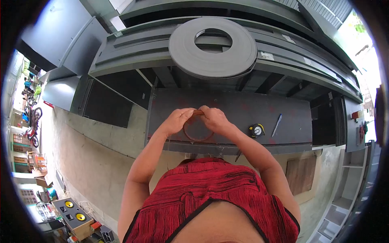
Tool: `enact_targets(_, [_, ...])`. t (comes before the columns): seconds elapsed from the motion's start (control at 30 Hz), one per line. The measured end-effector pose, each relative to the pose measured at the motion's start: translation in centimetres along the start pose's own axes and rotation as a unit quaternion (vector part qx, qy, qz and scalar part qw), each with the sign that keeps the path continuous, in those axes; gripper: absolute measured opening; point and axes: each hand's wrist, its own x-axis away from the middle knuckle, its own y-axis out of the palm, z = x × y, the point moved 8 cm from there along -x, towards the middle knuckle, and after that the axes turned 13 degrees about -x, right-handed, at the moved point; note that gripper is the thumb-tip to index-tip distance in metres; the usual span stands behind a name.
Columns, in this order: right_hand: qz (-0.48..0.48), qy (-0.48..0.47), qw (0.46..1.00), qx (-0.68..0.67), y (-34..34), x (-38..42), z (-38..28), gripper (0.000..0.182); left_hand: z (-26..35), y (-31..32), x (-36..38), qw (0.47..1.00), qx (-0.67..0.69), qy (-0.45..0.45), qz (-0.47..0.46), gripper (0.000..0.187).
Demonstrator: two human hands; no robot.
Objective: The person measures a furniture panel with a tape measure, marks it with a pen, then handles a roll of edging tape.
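No readable writing (white labels on stacked panels too small). Left hand closed, pinching top of brown ring; ring hangs over dark panel. Right hand closed on same ring top, fingertips touching left. Tape measure, then pen lie right on panel.

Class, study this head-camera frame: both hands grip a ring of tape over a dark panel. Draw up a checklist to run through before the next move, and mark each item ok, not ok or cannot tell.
1. Left hand grips the tape roll: ok.
2. Right hand grips the roll too: ok.
3. Free end of tape found: cannot tell, fingers hide it.
4. Panel beneath the hands bare: ok.
5. Tape measure and pen within view on the panel: ok.
6. Large coil seated steadily on the frame behind: cannot tell.
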Motion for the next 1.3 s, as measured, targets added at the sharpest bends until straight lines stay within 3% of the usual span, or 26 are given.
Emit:
enact_targets(0.1, [0.009,0.014,1.0,0.007,-0.4,-0.8,0.0,0.018,-0.4,-0.6,-0.3,0.999,0.044,-0.014,0.027,0.04])
enact_targets(0.3, [0.015,-0.002,1.0,-0.013,-0.8,-2.6,-0.5,0.018,3.1,-2.7,0.6,0.964,-0.19,0.068,0.175,0.037])
enact_targets(0.4, [-0.008,0.023,0.998,-0.053,-0.9,-3.1,-1.0,0.018,2.7,-2.8,1.1,0.986,-0.089,-0.042,0.137,0.033])
enact_targets(0.5, [-0.038,0.027,0.991,-0.128,-0.6,-3.3,-1.1,0.018,2.8,-3.5,1.1,0.964,-0.129,0.077,0.221,0.034])
enact_targets(0.63, [-0.078,0.045,0.969,-0.231,-0.1,-3.2,-0.8,0.028,2.2,-3.2,1.2,0.965,-0.096,0.055,0.239,0.032])
enact_targets(0.73, [-0.054,-0.011,0.952,-0.3,-0.7,-2.6,-2.1,0.032,2.4,-3.1,1.4,0.967,-0.078,0.038,0.238,0.029])
enact_targets(0.83, [-0.073,0.074,0.903,-0.417,-1.0,-1.8,-2.1,0.034,2.7,-3.0,1.4,0.965,-0.081,0.047,0.244,0.026])
enact_targets(0.93, [-0.047,0.054,0.916,-0.395,-0.9,-1.9,-1.8,0.034,3.0,-3.1,1.4,0.964,-0.082,0.056,0.246,0.024])
enact_targets(1.03, [-0.046,0.089,0.894,-0.436,-0.5,-1.8,-1.3,0.035,3.7,-3.1,1.6,0.964,-0.091,0.053,0.242,0.023])
enact_targets(1.3, [0.036,0.021,0.896,-0.442,-1.6,-2.1,-2.3,0.034,4.2,-3.7,2.0,0.95,-0.101,0.087,0.284,0.026])
